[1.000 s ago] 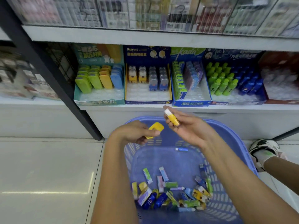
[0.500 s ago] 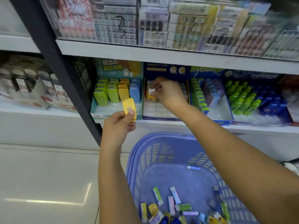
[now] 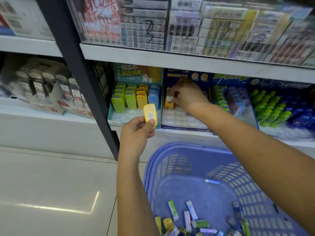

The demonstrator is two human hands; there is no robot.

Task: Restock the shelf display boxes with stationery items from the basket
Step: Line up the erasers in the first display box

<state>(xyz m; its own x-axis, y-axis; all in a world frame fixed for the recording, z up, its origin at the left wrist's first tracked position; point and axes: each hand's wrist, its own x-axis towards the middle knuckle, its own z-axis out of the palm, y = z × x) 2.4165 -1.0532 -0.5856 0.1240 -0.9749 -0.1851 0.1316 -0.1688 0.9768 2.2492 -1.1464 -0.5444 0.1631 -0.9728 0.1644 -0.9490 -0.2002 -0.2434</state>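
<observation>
Nearly upright, the yellow case (image 3: 150, 113) sits pinched in left hand (image 3: 136, 132) fingers; right hand (image 3: 189, 96) fingers clasp yellow item (image 3: 169, 103).

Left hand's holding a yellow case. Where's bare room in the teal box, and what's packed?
Free for the yellow case: teal box front wells, between its standing cases and front lip; also navy box front wells below the right hand. Crowded: teal box's back rows, and the green bottles at right.

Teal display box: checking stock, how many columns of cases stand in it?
4, left to right: yellow-green column, green column, orange-yellow column, blue column. The held yellow case may hide some front cases.
</observation>
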